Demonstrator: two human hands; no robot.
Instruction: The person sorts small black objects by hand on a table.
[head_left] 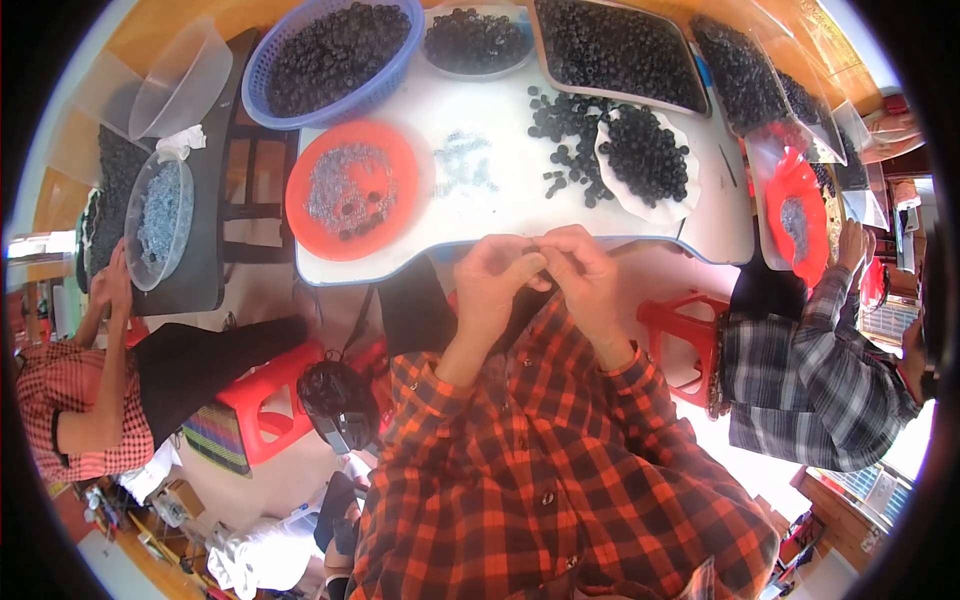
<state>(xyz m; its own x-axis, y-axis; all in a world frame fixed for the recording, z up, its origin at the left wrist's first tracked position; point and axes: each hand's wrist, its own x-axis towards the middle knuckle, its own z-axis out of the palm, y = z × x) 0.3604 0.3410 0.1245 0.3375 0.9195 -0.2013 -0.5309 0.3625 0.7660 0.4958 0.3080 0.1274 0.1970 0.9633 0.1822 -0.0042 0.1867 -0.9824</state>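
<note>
Fingertips (527, 265) of left hand (490, 285) and right hand (585, 275) are together, near the middle of the frame.
We see them pinched on a small piece (534, 249), mostly hidden; black round pieces (570, 125) lie upper right beside a white dish (662, 209).

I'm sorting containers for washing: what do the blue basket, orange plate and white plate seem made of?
Blue basket: likely plastic, smooth; its wall has regular molded openings.
Orange plate: probably plastic, fairly smooth; uniform bright color throughout.
White plate: perhaps plastic, with a wavy rim; ceramic isn't ruled out.
</note>
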